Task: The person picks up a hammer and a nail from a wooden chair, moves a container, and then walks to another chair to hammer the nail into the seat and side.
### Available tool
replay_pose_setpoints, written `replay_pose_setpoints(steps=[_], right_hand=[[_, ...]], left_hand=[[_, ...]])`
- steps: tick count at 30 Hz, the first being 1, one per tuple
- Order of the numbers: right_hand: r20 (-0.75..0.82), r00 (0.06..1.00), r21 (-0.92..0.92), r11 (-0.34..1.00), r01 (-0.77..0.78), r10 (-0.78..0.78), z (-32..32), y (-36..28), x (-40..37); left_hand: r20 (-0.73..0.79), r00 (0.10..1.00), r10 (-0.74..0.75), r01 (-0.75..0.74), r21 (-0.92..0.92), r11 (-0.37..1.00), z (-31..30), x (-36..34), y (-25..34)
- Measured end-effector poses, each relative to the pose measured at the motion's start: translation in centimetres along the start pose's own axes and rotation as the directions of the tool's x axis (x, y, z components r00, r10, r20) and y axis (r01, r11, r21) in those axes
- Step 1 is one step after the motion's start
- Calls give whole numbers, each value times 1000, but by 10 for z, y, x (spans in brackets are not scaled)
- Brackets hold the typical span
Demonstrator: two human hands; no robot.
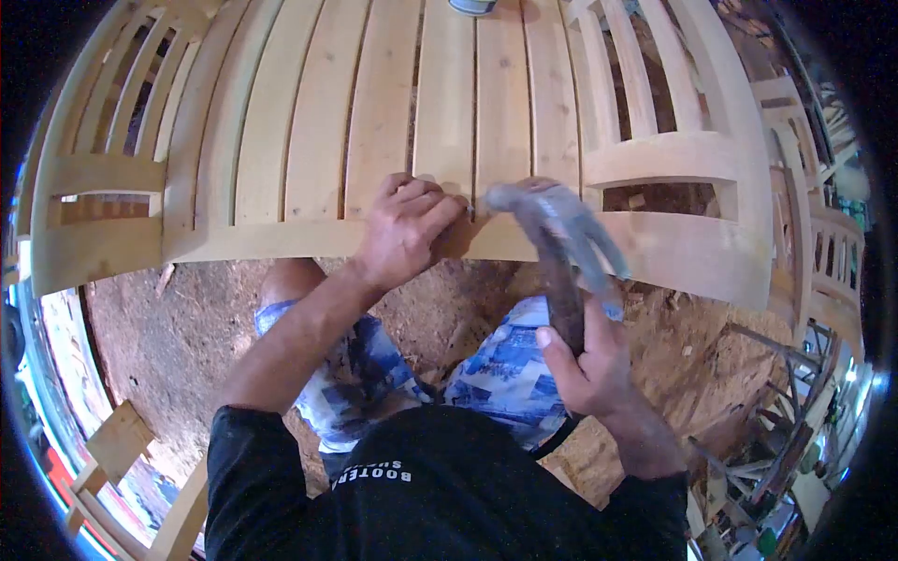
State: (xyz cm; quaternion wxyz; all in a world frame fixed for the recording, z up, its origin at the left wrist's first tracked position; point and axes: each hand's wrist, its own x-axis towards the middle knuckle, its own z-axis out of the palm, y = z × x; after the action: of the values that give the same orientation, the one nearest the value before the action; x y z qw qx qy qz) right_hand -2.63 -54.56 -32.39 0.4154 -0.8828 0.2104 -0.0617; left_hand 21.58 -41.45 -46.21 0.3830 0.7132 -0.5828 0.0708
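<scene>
the worst outcome here, as we judge it, is the hammer [552, 252] landing on our left hand [409, 232] instead of the nail [470, 213]. the hammer's head is smeared with blur just right of that hand's fingertips, almost touching them, and the fingers sit at the very spot being struck. a glancing blow could also bend the nail or bruise the pale rail [281, 238] under our left palm, since soft wood like this would show a dent. the grip adds to the risk: our right hand [587, 360] is wrapped tight around the handle's low end, close to our body, so a small twist of the wrist would swing the head wide. the left hand is curled shut, knuckles up, pinching what looks like a small dark nail against the rail's top edge; it is too small to tell more. the hammer has a dark handle and a greyish head, its shape lost in blur. it slants from the right hand up and left toward the left hand. beyond both hands run the slats [440, 103], and below them lies a sawdust floor [168, 327].
</scene>
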Motion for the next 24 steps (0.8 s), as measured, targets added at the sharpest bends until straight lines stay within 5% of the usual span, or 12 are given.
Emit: replay_pose_setpoints(steps=[6,13,24], right_hand=[[-116,981,195,972,-132,156,-10,24,-29],[-102,932,484,836,-259,348,-2,40,-47],[-107,927,495,828,-263,359,3,52,-57]], left_hand=[[64,927,-370,370,-323,871,4,19,-1],[89,971,-220,236,-256,937,30,33,-2],[53,988,-148,156,-191,969,32,31,-1]])
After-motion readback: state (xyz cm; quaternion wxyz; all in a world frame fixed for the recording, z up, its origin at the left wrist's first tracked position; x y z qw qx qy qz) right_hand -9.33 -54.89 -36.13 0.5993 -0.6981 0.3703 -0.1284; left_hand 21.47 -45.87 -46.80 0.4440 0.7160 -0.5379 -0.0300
